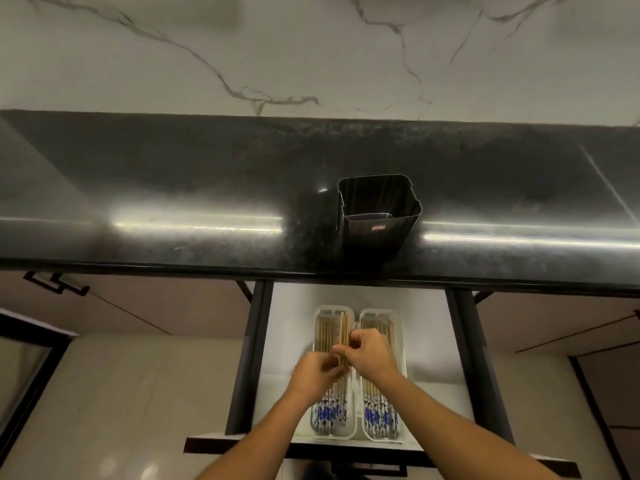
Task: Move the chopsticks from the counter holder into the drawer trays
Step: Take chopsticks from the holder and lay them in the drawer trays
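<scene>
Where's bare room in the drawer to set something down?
Bare drawer floor lies between the left tray and the drawer's left wall, and again right of the right tray. Both trays are packed with chopsticks; the left hand and right hand hold some over the left tray.

We gripped a few chopsticks [344, 332] with our left hand [313, 374] and right hand [372, 355] over the left tray [316, 318] in the open drawer [291, 323]. The right tray [399, 325] lay just beside it. The black holder [375, 237] stood on the dark surface [173, 202].
</scene>
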